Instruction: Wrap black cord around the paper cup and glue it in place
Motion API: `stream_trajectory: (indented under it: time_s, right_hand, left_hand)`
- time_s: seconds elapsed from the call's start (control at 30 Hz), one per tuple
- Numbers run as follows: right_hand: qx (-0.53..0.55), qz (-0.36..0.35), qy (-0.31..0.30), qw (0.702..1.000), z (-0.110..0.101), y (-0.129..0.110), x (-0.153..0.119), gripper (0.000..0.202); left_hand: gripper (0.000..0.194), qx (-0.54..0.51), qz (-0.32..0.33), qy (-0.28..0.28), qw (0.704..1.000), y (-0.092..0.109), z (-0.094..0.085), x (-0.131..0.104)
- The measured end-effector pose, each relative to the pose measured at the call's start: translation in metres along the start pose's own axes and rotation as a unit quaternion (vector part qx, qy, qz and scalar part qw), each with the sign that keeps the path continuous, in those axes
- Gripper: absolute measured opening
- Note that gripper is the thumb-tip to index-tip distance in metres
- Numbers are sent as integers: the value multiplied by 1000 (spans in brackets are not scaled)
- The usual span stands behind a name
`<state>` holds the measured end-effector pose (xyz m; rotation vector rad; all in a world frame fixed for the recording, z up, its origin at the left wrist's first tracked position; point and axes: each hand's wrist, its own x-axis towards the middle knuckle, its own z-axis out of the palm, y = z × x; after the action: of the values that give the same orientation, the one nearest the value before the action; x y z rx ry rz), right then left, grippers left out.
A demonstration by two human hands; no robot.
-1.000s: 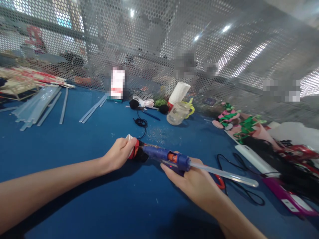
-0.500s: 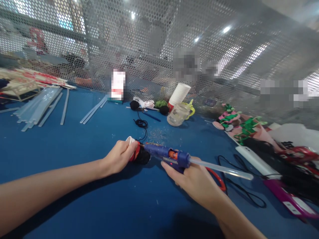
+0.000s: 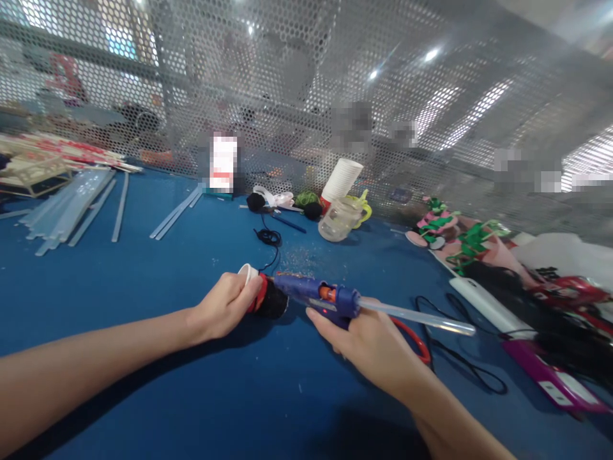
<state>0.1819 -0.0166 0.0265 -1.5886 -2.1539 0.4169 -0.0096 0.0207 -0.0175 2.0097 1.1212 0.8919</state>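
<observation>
A paper cup [image 3: 246,271] with a white rim lies tilted in my left hand [image 3: 227,304], whose fingers are closed round it. Red and black wrapping [image 3: 271,298] covers the cup's far part. Black cord [image 3: 269,238] runs from the cup back across the table in a loose tangle. My right hand [image 3: 371,335] grips a blue hot glue gun [image 3: 311,291] with a small red light lit. Its nozzle meets the wrapped side of the cup or sits very close; I cannot tell which. A long clear glue stick [image 3: 421,313] sticks out of the gun's back.
Glue sticks [image 3: 71,207] lie in a pile at the left. At the back stand a clear jug [image 3: 336,220] and stacked paper cups [image 3: 343,179], before a perforated metal screen [image 3: 268,96]. A power strip [image 3: 546,374], cables and artificial flowers [image 3: 472,239] crowd the right.
The whole view has shifted slightly, so most things appear a little further left. Both hands keep their hold, and the glue gun's nozzle stays at the cup's wrapped side.
</observation>
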Motion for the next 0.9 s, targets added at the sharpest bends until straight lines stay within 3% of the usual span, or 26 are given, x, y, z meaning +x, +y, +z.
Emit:
stream_trajectory:
  time_s: [0.47,0.9]
  right_hand:
    - [33,-43,16,998,0,3,-3,12]
    - [-18,-39,8,999,-1,2,-6,17]
  left_hand:
    - [43,-57,-24,8,998,1,0,1]
    - [44,-70,-57,13,996,1,1,2]
